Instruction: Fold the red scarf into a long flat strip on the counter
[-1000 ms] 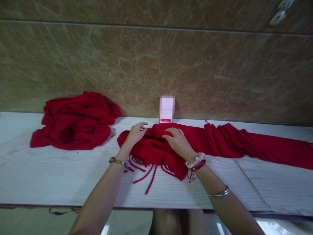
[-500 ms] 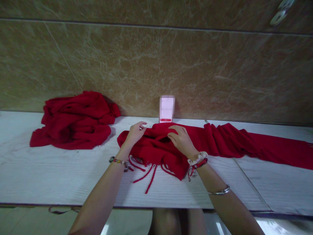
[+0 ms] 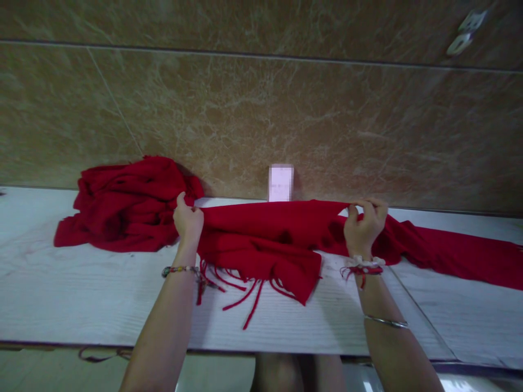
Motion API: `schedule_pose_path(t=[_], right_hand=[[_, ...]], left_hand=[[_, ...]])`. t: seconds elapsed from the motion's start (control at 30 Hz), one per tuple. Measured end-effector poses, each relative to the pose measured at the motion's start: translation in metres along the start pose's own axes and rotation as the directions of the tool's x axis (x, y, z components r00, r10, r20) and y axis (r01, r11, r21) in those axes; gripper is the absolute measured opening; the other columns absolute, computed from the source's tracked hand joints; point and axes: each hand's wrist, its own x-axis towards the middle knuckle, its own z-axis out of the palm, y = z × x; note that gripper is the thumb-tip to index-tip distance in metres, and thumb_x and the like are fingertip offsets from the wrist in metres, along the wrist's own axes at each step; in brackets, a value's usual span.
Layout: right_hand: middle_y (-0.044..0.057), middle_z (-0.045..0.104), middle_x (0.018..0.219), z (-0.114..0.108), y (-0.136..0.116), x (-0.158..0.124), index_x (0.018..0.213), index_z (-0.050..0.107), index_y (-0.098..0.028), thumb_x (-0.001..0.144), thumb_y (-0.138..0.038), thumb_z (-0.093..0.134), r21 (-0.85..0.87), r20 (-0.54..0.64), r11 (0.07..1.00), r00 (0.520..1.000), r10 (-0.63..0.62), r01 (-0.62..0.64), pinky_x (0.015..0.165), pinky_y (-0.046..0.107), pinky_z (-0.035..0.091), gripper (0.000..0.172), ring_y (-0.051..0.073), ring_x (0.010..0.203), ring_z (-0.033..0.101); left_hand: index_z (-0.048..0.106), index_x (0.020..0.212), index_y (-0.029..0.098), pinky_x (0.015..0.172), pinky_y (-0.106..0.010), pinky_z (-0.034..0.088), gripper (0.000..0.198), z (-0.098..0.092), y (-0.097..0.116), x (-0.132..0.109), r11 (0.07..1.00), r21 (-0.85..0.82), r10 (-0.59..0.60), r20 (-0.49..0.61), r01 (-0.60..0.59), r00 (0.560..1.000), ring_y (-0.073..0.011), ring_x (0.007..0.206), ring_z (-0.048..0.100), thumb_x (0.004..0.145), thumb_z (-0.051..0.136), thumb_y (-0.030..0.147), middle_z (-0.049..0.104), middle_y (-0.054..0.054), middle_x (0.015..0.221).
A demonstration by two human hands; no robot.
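A red fringed scarf (image 3: 265,223) stretches across the white wood-grain tabletop (image 3: 286,326), its upper edge pulled fairly straight between my two hands. My left hand (image 3: 188,216) pinches that edge at the left end. At the other side my right hand (image 3: 365,223) grips the edge between thumb and fingers, lifting it a little so a small gap shows beneath. Fringe strands hang from the folded end toward me. Beyond my right hand the scarf continues, bunched and then flatter, to the right edge of the view.
A crumpled red cloth (image 3: 122,207) lies in a heap left of my left hand. Against the brown marbled wall (image 3: 245,120) leans a phone-like object (image 3: 281,182) with a blurred screen. White wall fittings (image 3: 466,32) show at the upper right. The table's front edge is close to me.
My hands have moved apart, the left one leftward and the right one rightward. Both have taken hold of the scarf's upper edge, which is now drawn out straighter.
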Motion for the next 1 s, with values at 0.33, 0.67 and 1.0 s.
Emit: schedule_pose_path(t=[0.33,0.67,1.0], right_hand=[[0.002,0.055,0.073,-0.021,-0.01,0.015,0.061,0.06,-0.018,0.07,-0.038,0.056,0.398,0.916,0.846,0.197,-0.348,-0.356,0.068,0.029,0.042,0.023,0.014,0.069,0.052],[0.008,0.061,0.075,0.015,-0.001,-0.012,0.074,0.065,-0.015,0.073,-0.035,0.051,-0.021,0.703,0.978,0.692,0.162,-0.208,0.074,0.034,0.041,0.024,0.02,0.076,0.053],[0.015,0.053,0.1,0.026,-0.014,-0.042,0.101,0.06,-0.013,0.079,-0.028,0.049,-0.218,0.723,0.967,0.688,0.067,0.135,0.072,0.037,0.044,0.028,0.026,0.089,0.049]], left_hand=[[0.046,0.121,0.013,0.078,-0.039,0.045,0.048,0.008,-0.004,-0.001,0.916,0.365,-0.035,0.486,-0.166,0.873,-0.031,0.104,0.053,0.074,0.047,0.021,0.055,-0.018,0.115],[0.042,0.124,0.014,0.084,-0.028,0.042,0.044,0.044,0.014,-0.025,0.866,0.178,0.281,0.598,-0.467,0.75,-0.0212,0.106,0.053,0.083,0.042,0.031,0.058,-0.013,0.114],[0.048,0.119,0.016,0.088,-0.028,0.04,0.044,0.054,0.012,-0.027,0.833,0.079,0.418,0.558,-0.547,0.717,-0.0188,0.105,0.054,0.075,0.05,0.012,0.059,-0.01,0.113]])
